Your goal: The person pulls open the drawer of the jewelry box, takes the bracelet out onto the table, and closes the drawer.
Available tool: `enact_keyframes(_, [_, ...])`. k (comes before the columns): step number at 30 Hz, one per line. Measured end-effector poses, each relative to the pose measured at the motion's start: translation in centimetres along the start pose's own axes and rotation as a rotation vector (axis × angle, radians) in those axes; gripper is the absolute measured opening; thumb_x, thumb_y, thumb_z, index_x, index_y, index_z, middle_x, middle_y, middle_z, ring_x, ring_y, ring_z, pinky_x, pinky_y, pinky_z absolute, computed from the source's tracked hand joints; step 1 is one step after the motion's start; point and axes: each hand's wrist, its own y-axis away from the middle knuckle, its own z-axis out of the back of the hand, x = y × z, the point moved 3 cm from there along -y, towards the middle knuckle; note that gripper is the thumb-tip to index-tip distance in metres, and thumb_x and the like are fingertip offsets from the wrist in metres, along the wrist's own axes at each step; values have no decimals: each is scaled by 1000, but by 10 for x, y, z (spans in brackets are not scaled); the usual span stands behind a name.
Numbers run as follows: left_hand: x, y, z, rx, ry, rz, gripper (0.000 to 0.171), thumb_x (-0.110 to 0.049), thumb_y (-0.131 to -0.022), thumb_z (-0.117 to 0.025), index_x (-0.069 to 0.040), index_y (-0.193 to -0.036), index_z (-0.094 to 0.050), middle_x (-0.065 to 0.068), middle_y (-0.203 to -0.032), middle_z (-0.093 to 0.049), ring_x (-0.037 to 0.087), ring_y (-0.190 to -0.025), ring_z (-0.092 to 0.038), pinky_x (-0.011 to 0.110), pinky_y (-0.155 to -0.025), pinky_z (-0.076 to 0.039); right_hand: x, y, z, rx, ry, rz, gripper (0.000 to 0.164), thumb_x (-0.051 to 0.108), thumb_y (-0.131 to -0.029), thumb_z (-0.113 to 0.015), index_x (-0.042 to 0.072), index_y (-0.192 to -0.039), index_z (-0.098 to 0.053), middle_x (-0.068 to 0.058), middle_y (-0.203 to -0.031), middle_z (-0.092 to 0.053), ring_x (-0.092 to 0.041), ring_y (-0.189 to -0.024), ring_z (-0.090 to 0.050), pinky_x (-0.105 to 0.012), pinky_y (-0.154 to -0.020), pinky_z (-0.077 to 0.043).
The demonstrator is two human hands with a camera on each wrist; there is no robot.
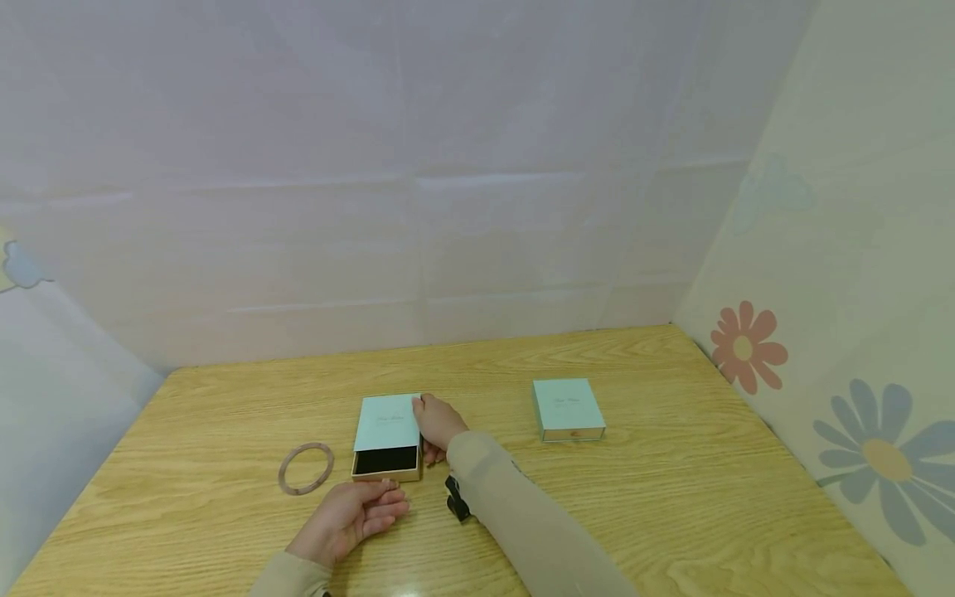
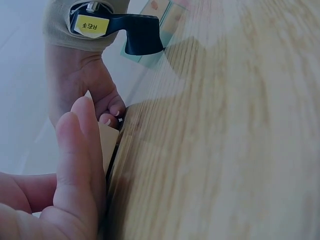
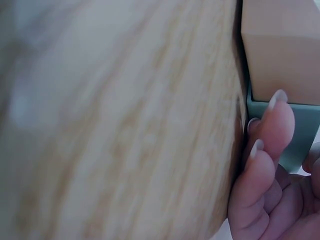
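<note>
A pale mint slide-out box (image 1: 390, 421) lies left of the table's middle. Its beige drawer (image 1: 386, 476), lined in black, sticks partway out of the sleeve toward me. My right hand (image 1: 440, 424) grips the sleeve at its right side, thumb on the top edge, fingers low along the side. In the right wrist view those fingertips (image 3: 280, 122) lie beside the mint sleeve (image 3: 302, 131). At the drawer's front is my left hand (image 1: 352, 516), its thumb tip right at the front edge and its fingers (image 2: 75, 160) relaxed and nearly straight. The drawer holds only black lining in view.
A pinkish bangle (image 1: 325, 474) lies on the wooden table (image 1: 671, 497) just left of the box. Farther right sits a second mint box (image 1: 569, 408), its drawer pushed in. Pale sheeting (image 1: 448, 249) hangs behind the table, with a flower-printed one at the right.
</note>
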Motion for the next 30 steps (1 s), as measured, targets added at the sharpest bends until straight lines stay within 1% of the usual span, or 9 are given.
enact_keyframes(9, [0,-1,0,-4,5,-16,28,-4,-104,-39,15,-124,-44,7,-88,-70,14,-81,-70,21,-69,-56,0,1,0,-6,-1,-6,47,35,-108,-31,7,-145,-40,-8,-50,-48,-17,-33,-46,-27,-30,-38])
enact_keyframes(20, [-1,-1,0,-1,4,-14,32,-5,-104,-39,16,-128,-40,7,-90,-70,14,-81,-70,20,-69,-55,0,2,1,-2,-6,-13,46,36,-108,-31,8,-143,-41,-7,-50,-47,-16,-32,-46,-27,-30,-38])
enact_keyframes(25, [-1,-2,1,-3,-8,-13,33,-5,-104,-37,17,-129,-39,6,-91,-70,13,-82,-70,20,-70,-55,1,3,1,2,-2,-13,47,35,-108,-31,7,-145,-40,-8,-50,-48,-17,-33,-46,-28,-31,-38])
enact_keyframes(30, [-1,-2,1,-5,-12,-14,31,-5,-104,-38,16,-127,-41,7,-92,-70,14,-82,-70,21,-70,-55,0,2,0,-1,4,-17,47,36,-108,-31,8,-145,-40,-7,-50,-48,-17,-33,-46,-27,-31,-37])
